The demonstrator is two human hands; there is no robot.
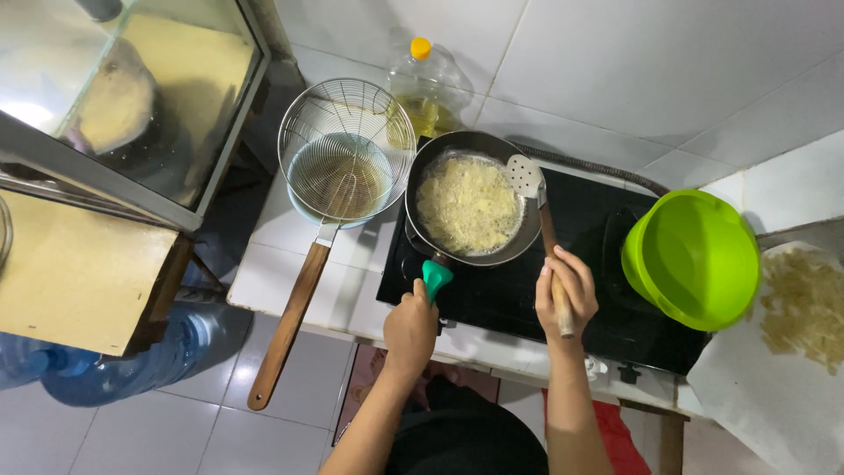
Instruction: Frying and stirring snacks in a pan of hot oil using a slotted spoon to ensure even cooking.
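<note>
Pan (432, 171) holds bubbling oil and pale frying food (468, 204).

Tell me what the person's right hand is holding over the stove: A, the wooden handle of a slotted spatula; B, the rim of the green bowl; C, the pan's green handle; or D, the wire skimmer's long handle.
A: the right hand grips the wooden handle of the slotted spatula, whose blade rests at the edge of the frying pan, while the left hand holds the pan's green handle.
</note>
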